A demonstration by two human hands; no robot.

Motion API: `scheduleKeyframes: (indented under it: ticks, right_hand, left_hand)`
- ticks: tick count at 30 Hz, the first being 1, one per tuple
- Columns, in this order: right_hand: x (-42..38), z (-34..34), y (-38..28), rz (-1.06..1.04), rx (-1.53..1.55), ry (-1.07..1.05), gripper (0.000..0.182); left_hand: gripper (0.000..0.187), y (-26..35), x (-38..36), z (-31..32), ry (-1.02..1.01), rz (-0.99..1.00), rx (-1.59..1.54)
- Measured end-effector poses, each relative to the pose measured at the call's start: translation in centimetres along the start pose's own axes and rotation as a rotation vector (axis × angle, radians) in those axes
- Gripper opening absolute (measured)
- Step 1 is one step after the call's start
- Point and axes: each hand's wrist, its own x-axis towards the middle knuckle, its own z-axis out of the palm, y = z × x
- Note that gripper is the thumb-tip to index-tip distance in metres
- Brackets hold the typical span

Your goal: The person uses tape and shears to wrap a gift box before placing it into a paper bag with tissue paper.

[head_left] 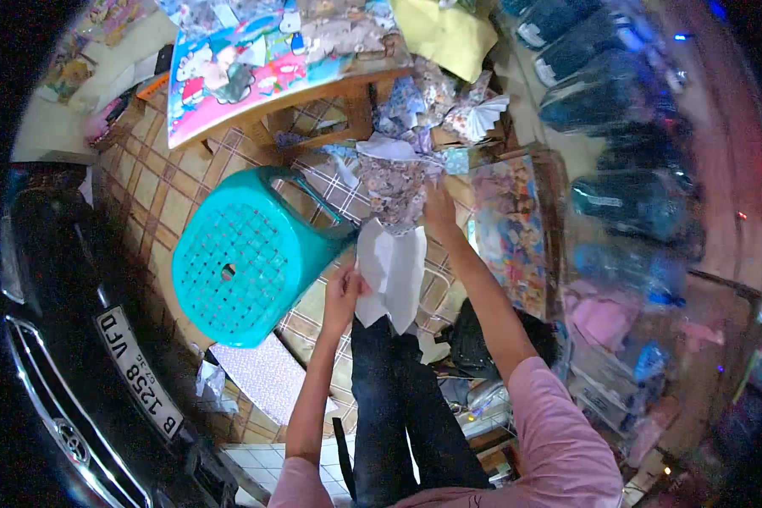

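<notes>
A creased white sheet of paper point(408, 269) is spread across my lap, folded along its middle. My left hand point(341, 292) is at the paper's left edge, with its fingers closed on that edge. Just beyond the white paper is a grey-brown floral-patterned sheet point(391, 188). My right hand point(438, 210) reaches forward to its right side, and the fingers look closed on that edge. The fingertips are small and partly hidden there.
A turquoise plastic stool point(241, 262) stands on my left beside a black car bumper point(93, 339). Ahead is a low cartoon-printed table point(271, 68) with paper scraps on it. Wrapped packs point(626, 203) line the right side. A patterned board point(262, 372) lies on the tiled floor.
</notes>
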Motion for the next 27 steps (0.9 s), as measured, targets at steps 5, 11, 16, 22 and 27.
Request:
scheduleKeyframes:
  ticks: [5, 11, 16, 22, 27]
  right_hand:
    - [7.6, 11.1, -5.7, -0.515, -0.100, -0.488, 0.041]
    - [4.3, 26.6, -3.0, -0.893, 0.109, 0.017, 0.039]
    - [4.8, 21.4, 3.3, -0.724, -0.150, -0.251, 0.014]
    - [6.3, -1.7, 7.2, -0.162, -0.130, -0.513, 0.014]
    - [7.7, -15.3, 6.2, 0.460, 0.007, -0.287, 0.032]
  left_hand:
    - [0.035, -0.3, -0.5, 0.1, -0.089, -0.087, -0.116]
    - [0.037, 0.9, 2.1, 0.1, -0.130, -0.236, -0.229]
    - [0.040, 2.7, 3.6, 0.8, -0.054, -0.274, -0.402]
    - [0.043, 6.4, 4.4, 2.1, -0.053, -0.307, -0.720]
    - [0.053, 5.2, 5.0, 3.6, 0.021, -0.237, -0.798]
